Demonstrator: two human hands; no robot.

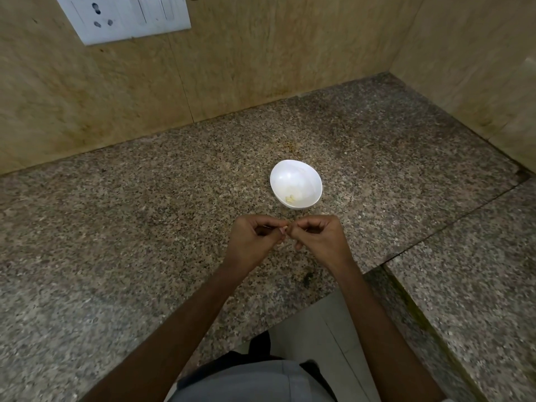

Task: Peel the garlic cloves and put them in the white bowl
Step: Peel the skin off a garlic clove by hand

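A white bowl [295, 178] stands on the speckled granite counter [145, 227], with a few pale peeled garlic pieces [290, 199] at its bottom. Just in front of the bowl my left hand [255, 237] and my right hand [317, 236] meet above the counter. Their fingertips pinch a small garlic clove [284, 228] between them; only a pale sliver of it shows, the rest is hidden by the curled fingers.
Beige stone walls close the counter at the back and right, forming a corner. A white switch and socket plate [124, 17] hangs on the back wall at upper left. A lower granite slab [470, 285] adjoins on the right, with floor below the counter edge.
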